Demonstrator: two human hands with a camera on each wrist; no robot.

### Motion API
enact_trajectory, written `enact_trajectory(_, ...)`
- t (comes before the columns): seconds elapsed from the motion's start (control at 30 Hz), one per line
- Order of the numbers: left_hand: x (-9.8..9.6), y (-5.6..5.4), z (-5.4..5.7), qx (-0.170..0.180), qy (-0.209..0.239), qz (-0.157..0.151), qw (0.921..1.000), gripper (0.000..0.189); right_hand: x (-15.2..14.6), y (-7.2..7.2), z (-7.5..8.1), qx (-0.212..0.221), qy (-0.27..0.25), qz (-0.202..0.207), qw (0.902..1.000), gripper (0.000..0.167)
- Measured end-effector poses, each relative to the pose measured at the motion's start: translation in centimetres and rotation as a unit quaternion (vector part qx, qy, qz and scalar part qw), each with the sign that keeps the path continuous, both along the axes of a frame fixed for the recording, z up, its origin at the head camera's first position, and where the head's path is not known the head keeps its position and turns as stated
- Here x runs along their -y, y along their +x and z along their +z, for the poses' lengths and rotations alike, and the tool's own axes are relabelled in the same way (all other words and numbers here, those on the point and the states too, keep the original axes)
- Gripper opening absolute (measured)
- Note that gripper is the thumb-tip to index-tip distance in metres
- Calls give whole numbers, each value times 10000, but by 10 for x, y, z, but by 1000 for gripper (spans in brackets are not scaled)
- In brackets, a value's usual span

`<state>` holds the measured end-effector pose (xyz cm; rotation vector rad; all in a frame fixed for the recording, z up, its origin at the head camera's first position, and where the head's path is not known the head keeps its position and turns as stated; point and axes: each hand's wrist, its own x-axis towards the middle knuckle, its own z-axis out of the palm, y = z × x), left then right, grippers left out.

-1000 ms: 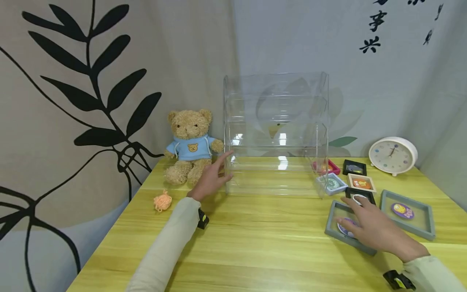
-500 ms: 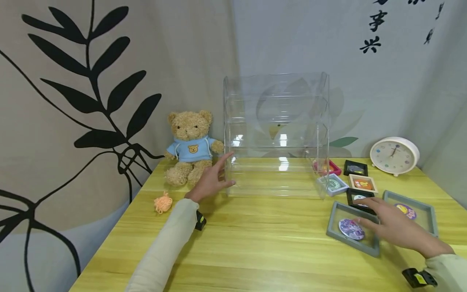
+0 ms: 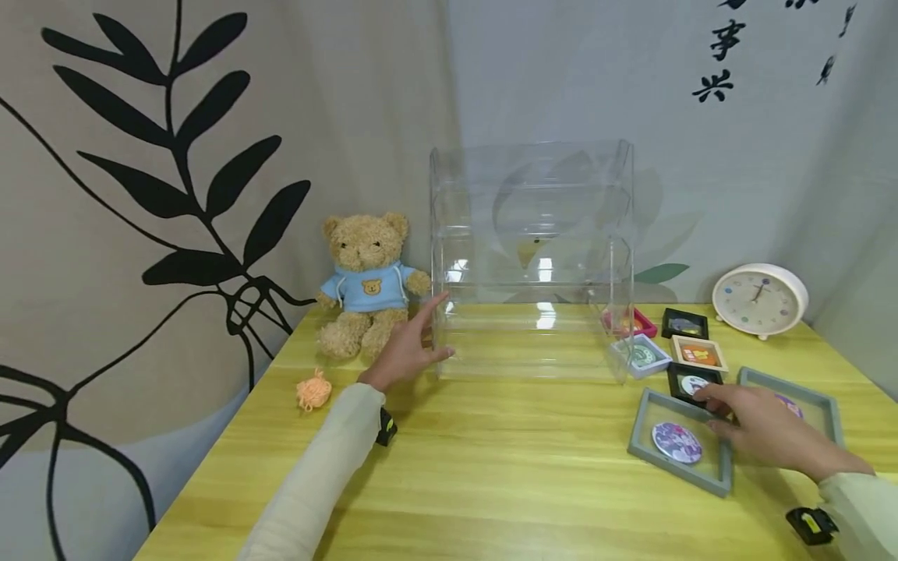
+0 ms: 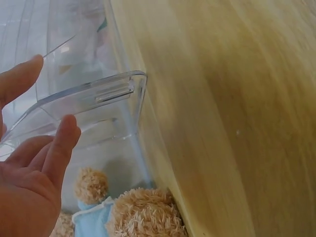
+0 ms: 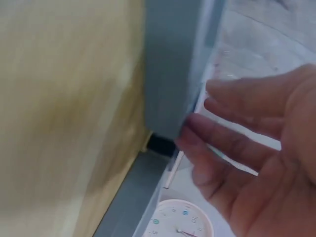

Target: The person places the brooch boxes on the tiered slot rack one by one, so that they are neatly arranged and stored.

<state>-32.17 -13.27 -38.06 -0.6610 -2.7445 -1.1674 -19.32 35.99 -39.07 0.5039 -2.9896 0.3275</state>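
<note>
A clear acrylic display rack (image 3: 531,280) with stepped shelves stands mid-table. My left hand (image 3: 407,347) is at its left side panel (image 4: 94,91), thumb and fingers spread on either side. Lowered to the frames at the right is my right hand (image 3: 765,425), its fingertips by the near edge of a small black frame (image 3: 680,382) with a white round badge. The thumb is at the far edge of a grey frame (image 3: 727,487) with a purple badge (image 3: 677,442). In the right wrist view its fingers (image 5: 197,143) bend gently, thumb apart, nothing visibly gripped.
A second grey frame (image 3: 835,425) lies partly under the right hand in the head view. Several small frames are nearby, including a cream frame (image 3: 698,353) and a red frame (image 3: 641,323). A white clock (image 3: 761,300), a teddy bear (image 3: 368,280) and an orange yarn ball (image 3: 313,389) are around.
The right hand has moved right off the purple badge, then lowered, its fingers bending by the black frame. The left hand stays nearly still at the rack.
</note>
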Motion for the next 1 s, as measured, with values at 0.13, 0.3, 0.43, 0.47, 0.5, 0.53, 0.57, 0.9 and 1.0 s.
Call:
enact_trajectory(0.13,0,1,0,-40,-14,20,10000,99,-6,-7,-5,44,241,208,9995,25)
enact_trajectory(0.3,-1,1,-1,-142,20,-36,9999,101,-10,-14,-5,335,336,272,9985,20)
enact_trajectory(0.43,-3,-1,3,-224,96,10,9997,104,-11,-17,-1,453,360,340,9977,18)
enact_trajectory(0.47,-4,-2,5,-232,95,29,9997,104,-11,-18,1,466,320,366,9977,17)
enact_trajectory(0.5,-4,-3,6,-230,100,26,9997,104,-11,-18,2,469,256,411,9977,16)
enact_trajectory(0.53,-5,-4,6,-215,117,16,9997,104,-12,-18,4,495,194,425,9977,15)
enact_trajectory(0.57,-5,-4,7,-209,124,4,9997,103,-12,-18,6,547,101,429,9975,15)
enact_trajectory(0.9,-3,-1,1,-126,87,106,9998,101,-8,-14,7,2196,-1702,193,9604,28)
enact_trajectory(1.0,-1,1,-1,-114,93,155,9998,103,-6,-16,5,2608,-2238,145,9390,31)
